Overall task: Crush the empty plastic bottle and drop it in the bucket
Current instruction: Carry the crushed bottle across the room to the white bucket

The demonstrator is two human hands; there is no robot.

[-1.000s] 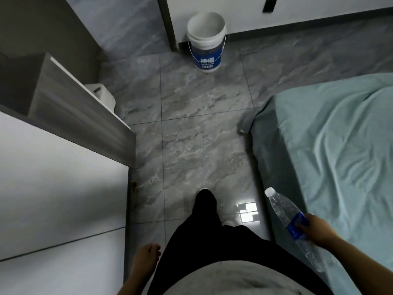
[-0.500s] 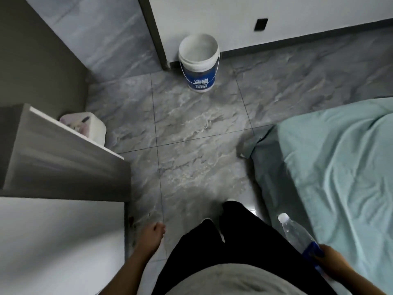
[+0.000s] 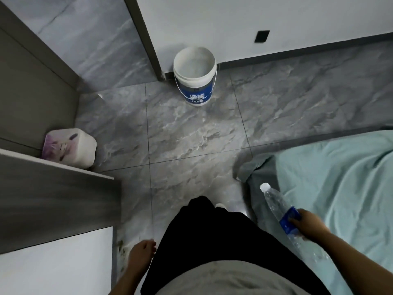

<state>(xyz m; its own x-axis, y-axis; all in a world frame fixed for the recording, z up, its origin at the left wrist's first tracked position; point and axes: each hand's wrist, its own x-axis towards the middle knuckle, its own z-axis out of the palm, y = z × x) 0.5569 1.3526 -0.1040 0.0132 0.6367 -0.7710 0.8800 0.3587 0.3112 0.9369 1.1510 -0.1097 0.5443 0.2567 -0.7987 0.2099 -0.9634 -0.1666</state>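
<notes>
Bottle in hand, bucket across the floor

Head view: the right hand (image 3: 309,223) is wrapped around the blue label of the clear plastic water bottle (image 3: 286,216), cap pointing forward, its body uncrushed; gripping mid-body probably readies a squeeze. The left hand (image 3: 142,253) hangs loosely curled and empty beside the leg, well apart from the right. The white-and-blue bucket (image 3: 194,78) stands open against the far wall, well apart from the bottle.
</notes>
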